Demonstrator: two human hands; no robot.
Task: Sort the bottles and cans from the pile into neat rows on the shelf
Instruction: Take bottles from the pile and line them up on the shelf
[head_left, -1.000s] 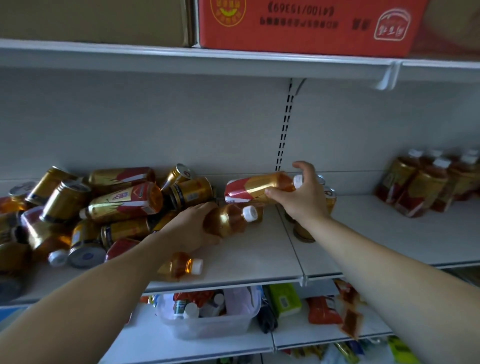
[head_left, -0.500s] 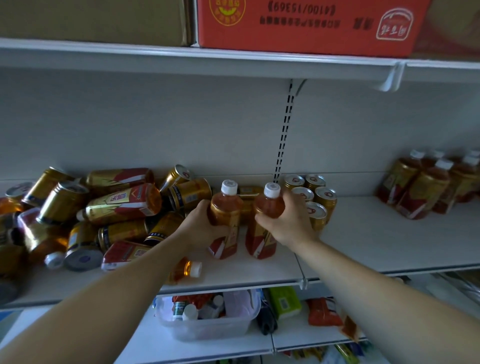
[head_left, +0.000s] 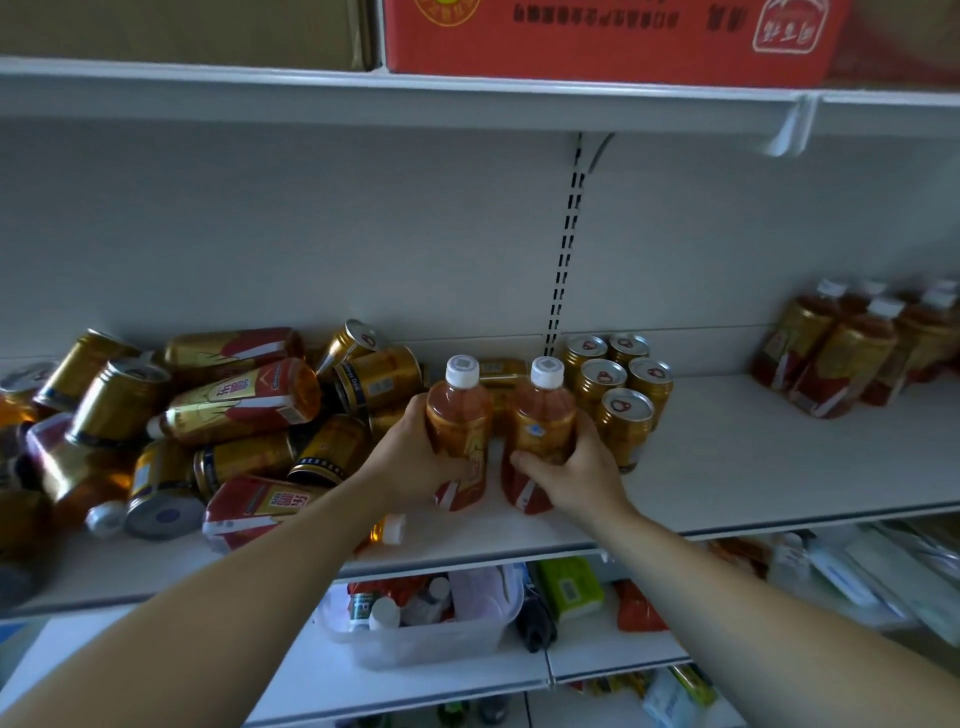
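Rounded amber plastic left bottle (head_left: 460, 415) is gripped by the left hand (head_left: 410, 460), right bottle (head_left: 543, 421) by the right hand (head_left: 579, 470), fingers curled round each; cylindrical gold cans (head_left: 621, 387) stand just beside; smooth white shelf (head_left: 753, 467) is exposed rightward.

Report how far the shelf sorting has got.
Done: cans stand upright in rows; a group of bottles stands far right. In hand: the left hand grips the left bottle, the right hand the right bottle, both upright beside the cans. Left: the pile of tipped cans and bottles.

Red carton (head_left: 613, 41) beside brown cardboard box (head_left: 182, 31) up top; clear plastic tub (head_left: 415, 644), green packet (head_left: 569, 587) down below.
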